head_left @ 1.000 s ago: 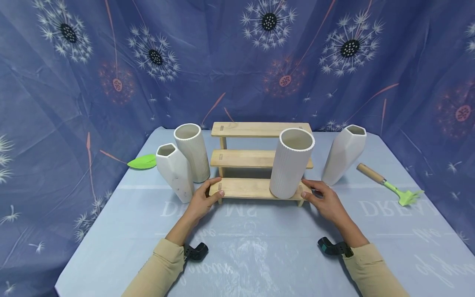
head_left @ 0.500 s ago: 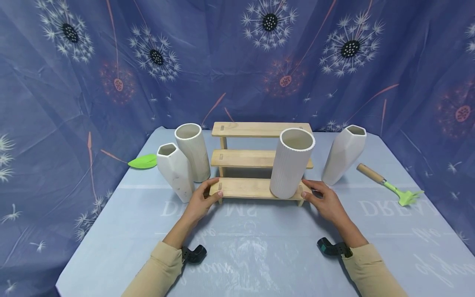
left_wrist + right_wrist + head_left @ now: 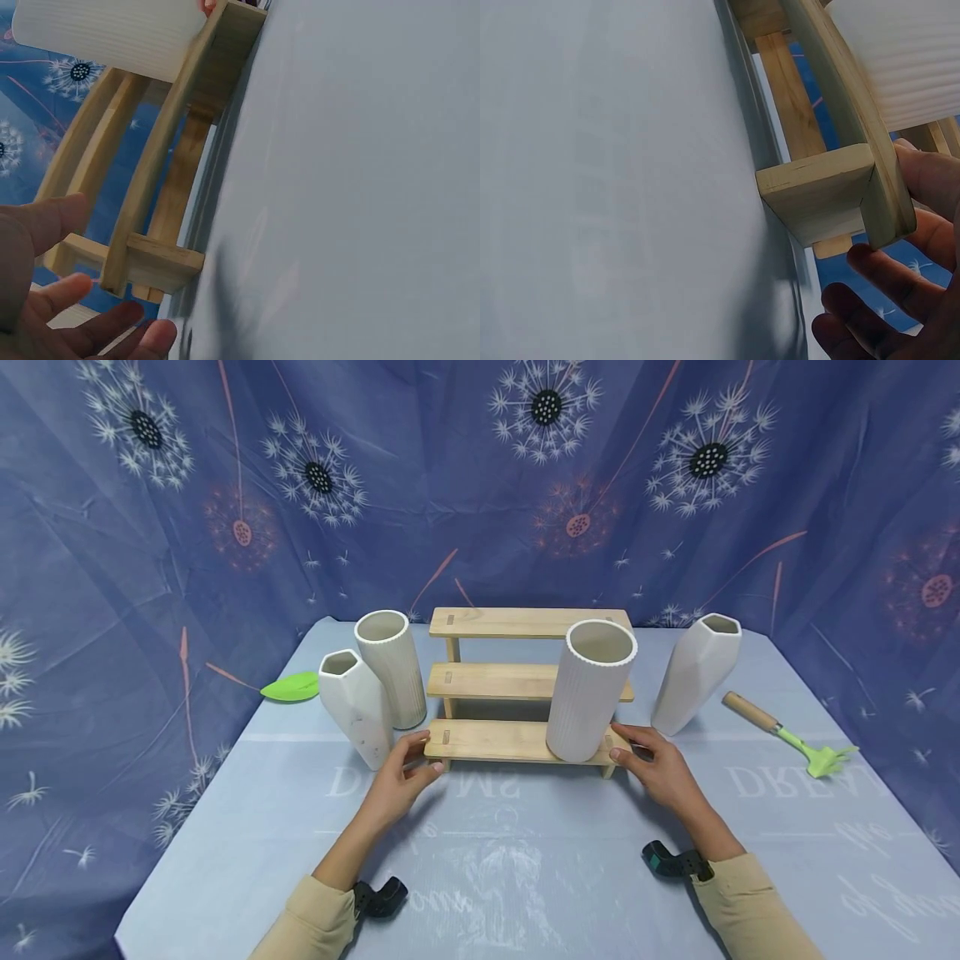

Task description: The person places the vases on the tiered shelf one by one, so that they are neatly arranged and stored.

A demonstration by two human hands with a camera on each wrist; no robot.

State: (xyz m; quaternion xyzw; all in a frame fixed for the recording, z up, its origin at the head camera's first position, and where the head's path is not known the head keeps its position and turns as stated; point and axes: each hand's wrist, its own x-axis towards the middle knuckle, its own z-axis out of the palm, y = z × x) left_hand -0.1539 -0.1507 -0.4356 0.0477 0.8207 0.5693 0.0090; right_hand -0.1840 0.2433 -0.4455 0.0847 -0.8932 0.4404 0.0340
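A three-tier wooden stand (image 3: 487,740) stands mid-table. On the right of its lowest step is an upright ribbed white vase (image 3: 588,693). My right hand (image 3: 660,768) holds the right end of that step, thumb at the front corner and fingers by the end; the right wrist view shows the thumb (image 3: 922,169) against the board. Just off the step's left end, my left hand (image 3: 397,781) has its fingers loosely spread with nothing held. In the left wrist view a gap shows between the left thumb (image 3: 56,221) and the wood.
Left of the stand are a faceted white vase (image 3: 356,706) and another ribbed vase (image 3: 393,672), with a green leaf (image 3: 291,687) beyond. On the right stand another faceted vase (image 3: 693,672) and a small green hand rake (image 3: 787,735). A dandelion-print curtain (image 3: 480,485) hangs behind.
My left hand has let go of the stand's left end and drawn back slightly to the left and toward me. My right hand, the stand and the vases have stayed in place.
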